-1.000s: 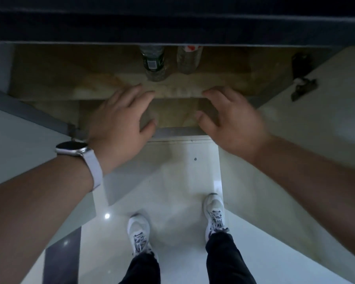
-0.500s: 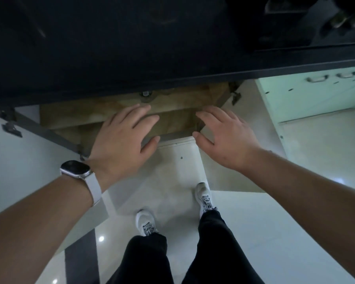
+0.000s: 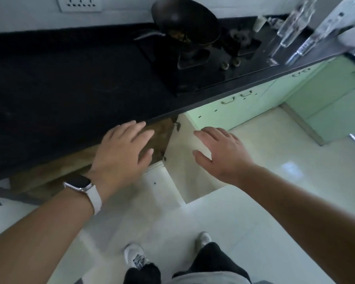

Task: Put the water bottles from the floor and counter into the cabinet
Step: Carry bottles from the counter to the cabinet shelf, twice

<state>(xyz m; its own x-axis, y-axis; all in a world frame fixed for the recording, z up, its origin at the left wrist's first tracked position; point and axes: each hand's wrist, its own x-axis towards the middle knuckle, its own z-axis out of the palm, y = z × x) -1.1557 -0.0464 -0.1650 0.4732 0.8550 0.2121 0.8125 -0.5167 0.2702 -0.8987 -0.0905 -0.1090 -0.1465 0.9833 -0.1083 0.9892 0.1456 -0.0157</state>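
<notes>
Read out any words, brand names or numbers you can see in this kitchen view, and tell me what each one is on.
No text here can be read.
Tall clear plastic bottles on the black stone counter: any label print is too blurred to read.
Dark-faced smartwatch on a white strap: screen dark, nothing shown.
White wall socket: no print visible.

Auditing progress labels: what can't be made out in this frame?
1. Cabinet interior: head view, mostly hidden by the countertop and left hand; any bottles inside unseen.
2. Counter bottles: head view, motion-blurred, cut by the top edge; count and fill unclear.
</notes>
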